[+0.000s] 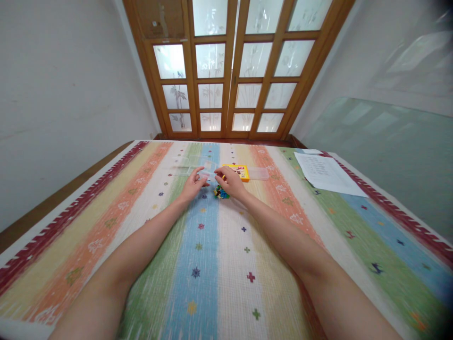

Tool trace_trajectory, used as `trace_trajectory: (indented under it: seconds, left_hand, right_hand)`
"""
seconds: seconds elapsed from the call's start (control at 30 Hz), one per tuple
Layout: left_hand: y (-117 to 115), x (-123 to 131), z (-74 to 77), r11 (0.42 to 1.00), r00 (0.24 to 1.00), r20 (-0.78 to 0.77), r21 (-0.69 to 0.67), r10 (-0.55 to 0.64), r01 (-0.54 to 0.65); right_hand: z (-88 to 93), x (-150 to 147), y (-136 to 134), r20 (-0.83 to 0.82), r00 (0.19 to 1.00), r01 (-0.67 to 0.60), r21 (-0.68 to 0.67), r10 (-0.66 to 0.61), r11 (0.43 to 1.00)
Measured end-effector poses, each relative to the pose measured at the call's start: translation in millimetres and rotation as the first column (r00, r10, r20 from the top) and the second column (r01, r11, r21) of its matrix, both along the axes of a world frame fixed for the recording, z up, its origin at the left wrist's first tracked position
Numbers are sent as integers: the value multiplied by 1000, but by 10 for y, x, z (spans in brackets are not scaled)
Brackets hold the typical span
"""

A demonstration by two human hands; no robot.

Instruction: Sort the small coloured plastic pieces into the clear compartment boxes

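Observation:
Both hands reach to the middle of the striped table. My left hand (194, 183) has its fingers apart, beside a clear plastic container (186, 171), with nothing plainly held. To its right, my right hand (229, 180) has curled fingers near the container's right end; what they hold, if anything, is too small to tell. Beneath my right hand lies a small pile of colourful pieces (221, 192). A yellow box (242, 173) stands just behind my right hand, partly hidden by it.
Right of the yellow box lies a clear plastic tray or lid (261, 174). White printed sheets (327, 174) rest at the table's right side. The striped tablecloth (198, 293) covers the table; beyond its far edge stand wooden glass-paned doors (229, 80).

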State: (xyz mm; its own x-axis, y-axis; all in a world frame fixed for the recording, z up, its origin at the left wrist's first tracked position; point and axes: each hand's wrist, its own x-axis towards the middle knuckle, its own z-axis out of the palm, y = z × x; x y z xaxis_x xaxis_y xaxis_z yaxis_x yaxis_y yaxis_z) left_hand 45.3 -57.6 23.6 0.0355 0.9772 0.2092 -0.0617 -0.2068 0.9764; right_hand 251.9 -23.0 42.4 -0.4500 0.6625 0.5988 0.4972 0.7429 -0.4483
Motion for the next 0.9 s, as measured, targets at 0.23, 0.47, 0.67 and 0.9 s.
trace_trajectory:
  seconds: [0.23, 0.47, 0.67, 0.9]
  left_hand:
    - [92, -35, -137, 993, 995, -15, 57, -101, 101]
    - [198, -295, -212, 916, 747, -584, 394, 318, -82]
    - [320, -617, -314, 852, 310, -795, 469, 522, -232]
    - [363, -654, -408, 909, 264, -872, 377, 412, -175]
  right_hand:
    - [-112, -46, 32, 121, 990, -85, 107, 72, 991]
    - [-127, -11, 307, 288, 947, 102, 139, -139, 985]
    - [-124, -57, 489, 464, 854, 184, 154, -236, 971]
    - [-144, -45, 507, 485, 863, 124, 72, -144, 990]
